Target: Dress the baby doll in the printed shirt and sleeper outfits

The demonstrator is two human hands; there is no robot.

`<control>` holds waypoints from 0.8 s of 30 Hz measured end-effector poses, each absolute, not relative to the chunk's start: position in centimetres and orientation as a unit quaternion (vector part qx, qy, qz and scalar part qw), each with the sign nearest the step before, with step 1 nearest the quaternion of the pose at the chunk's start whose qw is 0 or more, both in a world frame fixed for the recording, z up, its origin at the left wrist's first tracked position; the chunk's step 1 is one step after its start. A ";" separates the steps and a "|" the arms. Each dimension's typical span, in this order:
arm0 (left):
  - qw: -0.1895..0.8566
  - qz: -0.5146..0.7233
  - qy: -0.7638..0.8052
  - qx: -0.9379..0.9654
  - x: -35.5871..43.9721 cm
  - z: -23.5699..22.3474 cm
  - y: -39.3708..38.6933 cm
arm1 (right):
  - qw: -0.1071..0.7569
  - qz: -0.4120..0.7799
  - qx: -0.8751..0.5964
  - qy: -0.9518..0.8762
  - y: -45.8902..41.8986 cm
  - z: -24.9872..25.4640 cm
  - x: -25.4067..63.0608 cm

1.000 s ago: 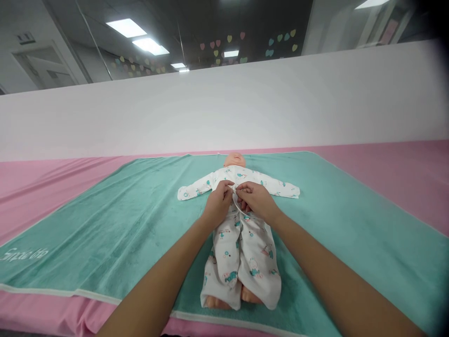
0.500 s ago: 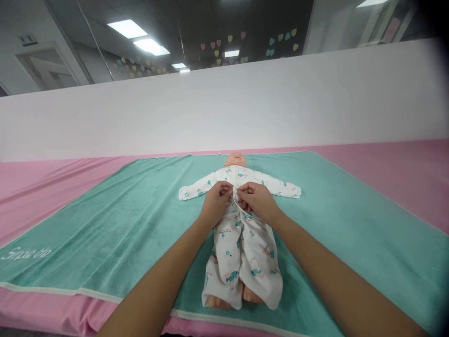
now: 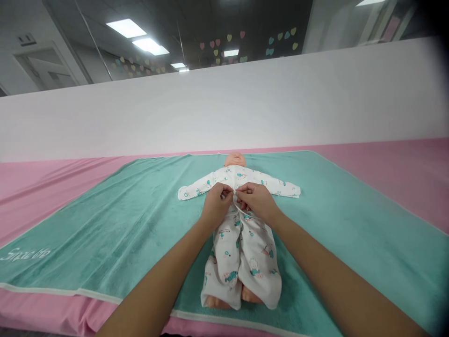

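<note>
A baby doll (image 3: pixel 235 159) lies on its back with its head at the far side and its bare feet toward me. It wears a white printed romper (image 3: pixel 257 248) whose sleeves stretch out to both sides. Over the doll's chest, my left hand (image 3: pixel 218 202) pinches the front edge of the romper. Close beside it, fingertips almost touching, my right hand (image 3: pixel 257 199) pinches the opposite front edge. Below my hands the romper's front edges hang slightly apart. Any fastener between my fingertips is too small to make out.
Under the doll spreads a green towel (image 3: pixel 140 220) with white lettering at its left corner. Pink cloth (image 3: pixel 396 173) covers the surface around it. A low white wall (image 3: pixel 224 112) runs along the back, with dark glass (image 3: pixel 245 23) bearing heart stickers above it.
Both hands stay at the chest with only tiny finger movements; the fingertips sit slightly lower and close together. The doll and towel lie as before.
</note>
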State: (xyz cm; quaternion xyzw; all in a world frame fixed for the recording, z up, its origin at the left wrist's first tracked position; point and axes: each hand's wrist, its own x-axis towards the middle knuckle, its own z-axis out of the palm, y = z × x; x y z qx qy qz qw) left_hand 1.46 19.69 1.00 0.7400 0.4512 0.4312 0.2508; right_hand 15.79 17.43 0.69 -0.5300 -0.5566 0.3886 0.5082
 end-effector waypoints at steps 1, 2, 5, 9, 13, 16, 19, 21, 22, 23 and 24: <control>0.243 0.429 0.448 0.746 1.4 1.0 19.7 | 0.508 0.391 -0.528 -0.557 17.4 0.7 15.8; 0.237 0.428 0.444 0.751 1.4 0.9 19.7 | 0.508 0.393 -0.527 -0.556 17.4 0.7 15.8; 0.224 0.426 0.444 0.756 1.4 0.9 19.7 | 0.510 0.396 -0.523 -0.556 17.3 0.7 15.9; 0.222 0.418 0.460 0.751 1.4 1.1 19.7 | 0.508 0.396 -0.522 -0.559 17.3 0.7 16.0; 0.253 0.418 0.464 0.739 1.4 1.1 19.7 | 0.505 0.394 -0.519 -0.565 17.3 0.7 16.0; 0.261 0.428 0.461 0.732 1.3 0.9 19.9 | 0.504 0.381 -0.529 -0.566 17.3 0.6 15.8; 0.268 0.432 0.454 0.732 1.2 0.8 20.0 | 0.501 0.368 -0.542 -0.565 17.4 0.6 15.7; 0.271 0.432 0.448 0.734 1.1 0.7 20.1 | 0.500 0.364 -0.551 -0.560 17.4 0.5 15.5; 0.272 0.432 0.446 0.735 1.1 0.7 20.1 | 0.500 0.362 -0.555 -0.557 17.4 0.4 15.5; 0.272 0.433 0.445 0.735 1.1 0.7 20.0 | 0.500 0.361 -0.559 -0.554 17.4 0.4 15.4; 0.272 0.434 0.443 0.736 1.1 0.7 20.0 | 0.501 0.358 -0.562 -0.552 17.4 0.3 15.4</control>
